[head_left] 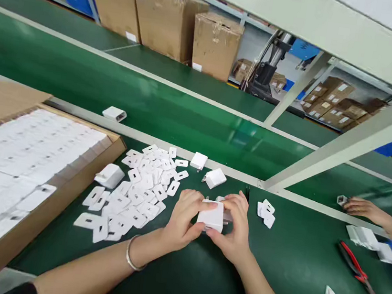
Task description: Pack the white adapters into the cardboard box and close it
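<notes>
Both hands meet over the green bench top around a white plug-in charger (211, 216), its flat square side facing up. My left hand (184, 218) pinches its left edge with thumb and fingers. My right hand (236, 227) grips the same charger from the right, thumb at its near corner. Partly hidden behind my right fingers is another white piece (227, 215), perhaps a second charger. Left of my hands lies a heap of white slotted plates (144, 183). Two more white chargers, one (214, 178) with prongs showing and another (199, 161), lie just beyond my hands.
A cardboard box (67, 192) packed with white pieces stands at left, beside a loose charger (109, 175). On the right are red-handled pliers (356, 264), a few plates (266, 213) and another person's hand (364, 209) at a small white piece. A metal post (345, 137) rises beyond.
</notes>
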Action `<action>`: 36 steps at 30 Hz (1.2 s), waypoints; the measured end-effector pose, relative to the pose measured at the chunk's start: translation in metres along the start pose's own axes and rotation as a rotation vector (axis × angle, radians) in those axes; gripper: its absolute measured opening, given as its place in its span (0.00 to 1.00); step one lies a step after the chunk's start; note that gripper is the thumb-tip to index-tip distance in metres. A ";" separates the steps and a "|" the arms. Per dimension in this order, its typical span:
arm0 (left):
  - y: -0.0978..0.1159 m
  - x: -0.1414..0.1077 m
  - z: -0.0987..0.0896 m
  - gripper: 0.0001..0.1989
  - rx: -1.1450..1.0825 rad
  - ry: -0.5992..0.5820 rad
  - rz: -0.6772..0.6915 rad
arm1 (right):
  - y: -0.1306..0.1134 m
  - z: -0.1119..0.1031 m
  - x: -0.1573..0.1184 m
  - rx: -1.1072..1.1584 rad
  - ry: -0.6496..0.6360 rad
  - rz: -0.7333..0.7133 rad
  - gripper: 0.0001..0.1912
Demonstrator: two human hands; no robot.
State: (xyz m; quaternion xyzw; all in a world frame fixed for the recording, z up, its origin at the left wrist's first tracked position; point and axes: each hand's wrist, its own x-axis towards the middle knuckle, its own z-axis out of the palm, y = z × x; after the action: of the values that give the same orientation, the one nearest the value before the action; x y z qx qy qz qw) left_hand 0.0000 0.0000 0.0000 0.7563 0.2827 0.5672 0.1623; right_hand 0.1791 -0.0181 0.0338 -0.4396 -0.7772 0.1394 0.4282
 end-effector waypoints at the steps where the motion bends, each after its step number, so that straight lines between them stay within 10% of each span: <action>1: 0.000 0.001 0.000 0.22 0.003 0.005 0.007 | -0.001 -0.001 0.000 0.003 -0.004 0.005 0.22; 17: -0.009 0.003 0.005 0.22 0.037 0.051 0.109 | 0.000 -0.012 0.002 0.021 -0.063 -0.023 0.20; 36: -0.008 0.004 0.006 0.22 -0.076 -0.023 -0.103 | 0.010 -0.008 0.003 0.056 -0.036 -0.009 0.18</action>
State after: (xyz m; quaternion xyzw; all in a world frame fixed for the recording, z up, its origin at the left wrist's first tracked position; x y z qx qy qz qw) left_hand 0.0048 0.0090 -0.0035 0.7405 0.2974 0.5598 0.2232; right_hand 0.1904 -0.0110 0.0345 -0.4213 -0.7825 0.1673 0.4268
